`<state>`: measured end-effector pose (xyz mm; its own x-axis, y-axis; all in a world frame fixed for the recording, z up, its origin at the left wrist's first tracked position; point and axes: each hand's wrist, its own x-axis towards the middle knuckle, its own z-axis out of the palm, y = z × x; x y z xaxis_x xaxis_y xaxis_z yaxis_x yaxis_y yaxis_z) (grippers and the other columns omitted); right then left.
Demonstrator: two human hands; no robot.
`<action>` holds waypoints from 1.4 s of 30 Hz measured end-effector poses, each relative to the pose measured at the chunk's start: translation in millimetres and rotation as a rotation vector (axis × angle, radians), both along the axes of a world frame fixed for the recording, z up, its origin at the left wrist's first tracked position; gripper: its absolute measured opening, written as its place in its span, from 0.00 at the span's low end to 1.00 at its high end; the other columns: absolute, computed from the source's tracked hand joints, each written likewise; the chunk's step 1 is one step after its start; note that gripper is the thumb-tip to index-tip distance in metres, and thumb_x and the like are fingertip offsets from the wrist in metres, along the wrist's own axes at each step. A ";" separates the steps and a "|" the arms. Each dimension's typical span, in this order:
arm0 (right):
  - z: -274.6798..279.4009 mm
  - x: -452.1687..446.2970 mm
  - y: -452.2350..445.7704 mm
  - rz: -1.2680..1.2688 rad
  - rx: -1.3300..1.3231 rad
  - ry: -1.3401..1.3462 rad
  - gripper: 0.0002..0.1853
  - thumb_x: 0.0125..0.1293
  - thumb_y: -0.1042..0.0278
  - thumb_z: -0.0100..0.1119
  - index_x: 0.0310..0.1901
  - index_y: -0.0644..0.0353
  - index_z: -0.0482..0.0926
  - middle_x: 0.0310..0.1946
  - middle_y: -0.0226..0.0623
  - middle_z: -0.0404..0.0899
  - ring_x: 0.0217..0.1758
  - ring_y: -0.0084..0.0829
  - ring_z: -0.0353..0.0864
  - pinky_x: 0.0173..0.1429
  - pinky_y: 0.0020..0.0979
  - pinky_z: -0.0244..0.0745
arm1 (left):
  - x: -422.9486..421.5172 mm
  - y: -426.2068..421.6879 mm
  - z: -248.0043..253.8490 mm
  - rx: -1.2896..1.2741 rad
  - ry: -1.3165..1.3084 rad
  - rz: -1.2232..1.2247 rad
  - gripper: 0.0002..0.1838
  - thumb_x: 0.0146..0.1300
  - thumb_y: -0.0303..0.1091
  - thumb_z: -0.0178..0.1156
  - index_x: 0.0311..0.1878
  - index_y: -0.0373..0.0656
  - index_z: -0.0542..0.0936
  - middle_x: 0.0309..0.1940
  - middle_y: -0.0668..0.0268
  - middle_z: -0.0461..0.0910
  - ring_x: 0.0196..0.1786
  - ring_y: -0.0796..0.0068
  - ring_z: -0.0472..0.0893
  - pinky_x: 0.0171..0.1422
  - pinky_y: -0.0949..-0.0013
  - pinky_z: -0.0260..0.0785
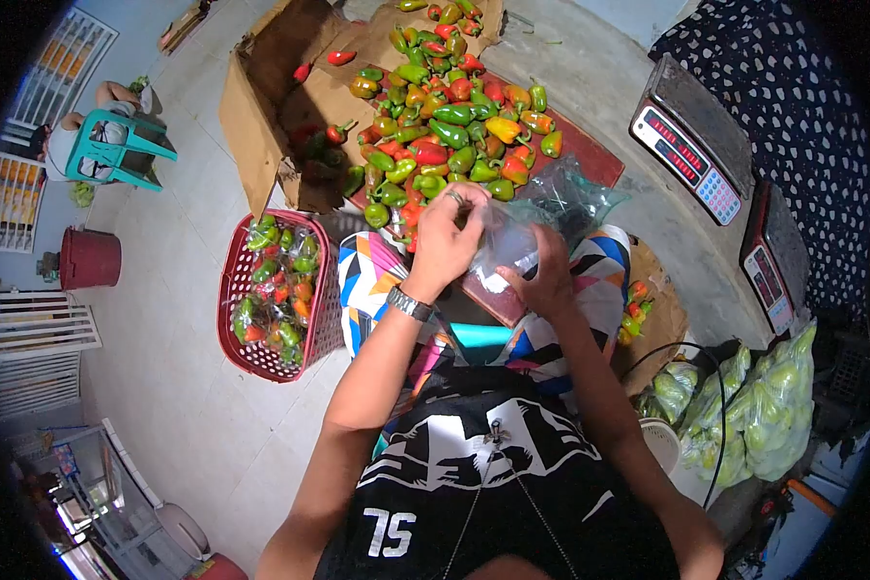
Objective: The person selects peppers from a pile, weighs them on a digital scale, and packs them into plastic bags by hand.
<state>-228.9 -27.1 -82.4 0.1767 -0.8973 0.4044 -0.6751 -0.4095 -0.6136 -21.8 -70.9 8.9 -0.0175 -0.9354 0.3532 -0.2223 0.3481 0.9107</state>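
Note:
A clear plastic bag [505, 240] is stretched between my two hands above my lap. My left hand [451, 237], with a watch at the wrist, grips the bag's left side with bent fingers; whether a pepper is also in those fingers I cannot make out. On the other side of the bag, my right hand [544, 275] pinches it between thumb and fingers. Just beyond my hands lies a heap of green, red and orange peppers [451, 114] on a reddish board [597, 159]. More clear plastic bags [565, 193] lie at the board's right edge.
On the left stands a red basket [224, 300] with bagged peppers, below an open cardboard box [251, 106]. Two digital scales [686, 155] [771, 275] are at the right. Bags of green produce [778, 416] and a black cable [720, 416] lie lower right. A person sits on a green chair [106, 150].

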 end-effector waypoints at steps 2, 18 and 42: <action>-1.3 -0.1 2.9 0.028 -0.054 -0.026 0.49 0.51 0.53 0.81 0.69 0.70 0.66 0.64 0.63 0.71 0.67 0.59 0.72 0.73 0.53 0.65 | 3.1 -7.2 10.6 -0.017 0.033 0.031 0.02 0.67 0.22 0.59 0.41 0.37 0.78 0.44 0.61 0.85 0.45 0.73 0.83 0.52 0.70 0.75; 66.7 27.6 26.1 -0.249 0.239 -0.387 0.40 0.56 0.60 0.78 0.67 0.61 0.67 0.62 0.52 0.73 0.65 0.51 0.74 0.70 0.47 0.69 | 20.3 -40.4 147.9 -0.586 -0.342 0.156 0.07 0.60 0.25 0.68 0.38 0.40 0.78 0.32 0.60 0.79 0.26 0.65 0.80 0.32 0.66 0.74; 57.1 21.6 -0.3 0.073 0.640 -0.924 0.13 0.72 0.62 0.62 0.46 0.65 0.84 0.38 0.32 0.86 0.43 0.24 0.82 0.51 0.32 0.77 | 74.0 -56.3 155.2 -0.109 -0.294 0.435 0.12 0.64 0.37 0.68 0.33 0.38 0.80 0.27 0.62 0.84 0.32 0.75 0.83 0.40 0.67 0.75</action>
<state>-207.3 -27.5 -25.3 0.1081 -0.9864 -0.1236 0.1597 0.1399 -0.9772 52.2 -127.2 164.2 0.2510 -0.8364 0.4872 -0.6075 0.2558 0.7520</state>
